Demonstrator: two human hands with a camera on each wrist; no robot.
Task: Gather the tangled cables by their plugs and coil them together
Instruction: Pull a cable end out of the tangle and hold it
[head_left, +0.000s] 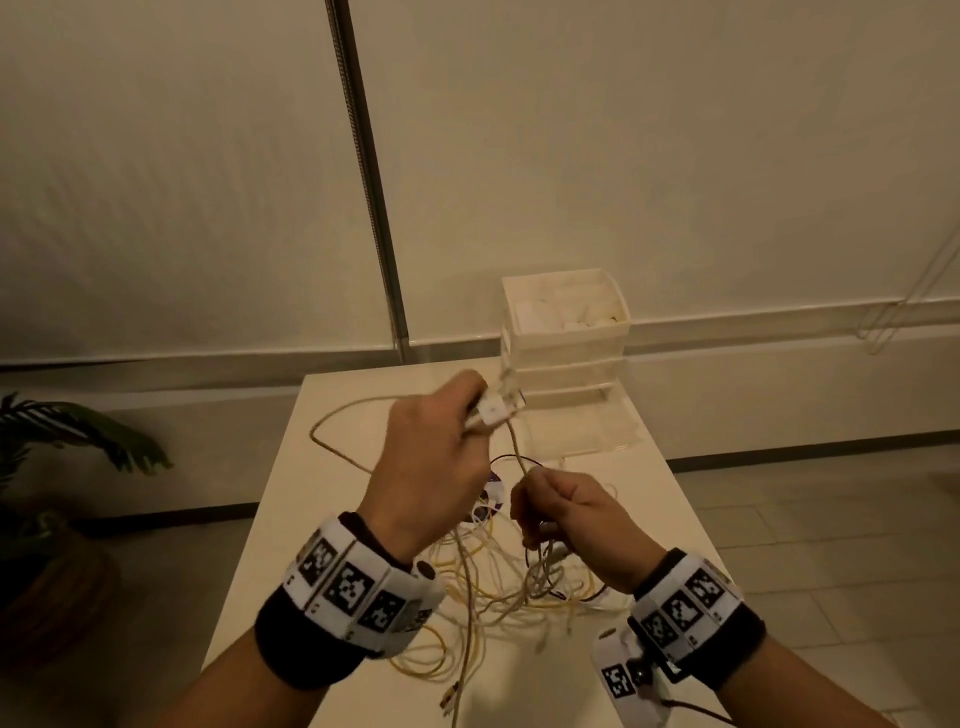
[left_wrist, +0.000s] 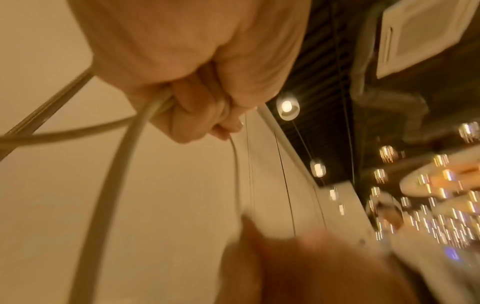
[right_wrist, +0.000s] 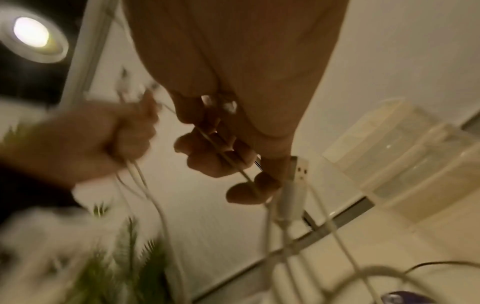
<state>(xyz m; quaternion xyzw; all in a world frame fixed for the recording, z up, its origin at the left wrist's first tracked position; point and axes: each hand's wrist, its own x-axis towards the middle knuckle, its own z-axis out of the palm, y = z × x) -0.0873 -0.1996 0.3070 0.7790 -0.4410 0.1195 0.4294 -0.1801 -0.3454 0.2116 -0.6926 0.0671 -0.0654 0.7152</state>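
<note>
A tangle of white, yellow and thin black cables (head_left: 519, 597) lies on the white table (head_left: 337, 467) and rises into both hands. My left hand (head_left: 470, 415) is raised above the table and grips a bunch of white plugs (head_left: 493, 410); in the left wrist view its fingers (left_wrist: 187, 117) curl round several white cables (left_wrist: 124, 156). Lower and to the right, my right hand (head_left: 530, 499) grips cable strands. In the right wrist view its fingers (right_wrist: 221, 156) pinch a thin cable, with a white USB plug (right_wrist: 298, 170) beside the thumb.
A stack of clear plastic drawers (head_left: 566, 332) stands at the table's far right end. A purple disc (head_left: 491, 499) lies under the cables. A metal pole (head_left: 369, 176) rises behind the table, and a potted plant (head_left: 62, 467) sits on the floor at the left.
</note>
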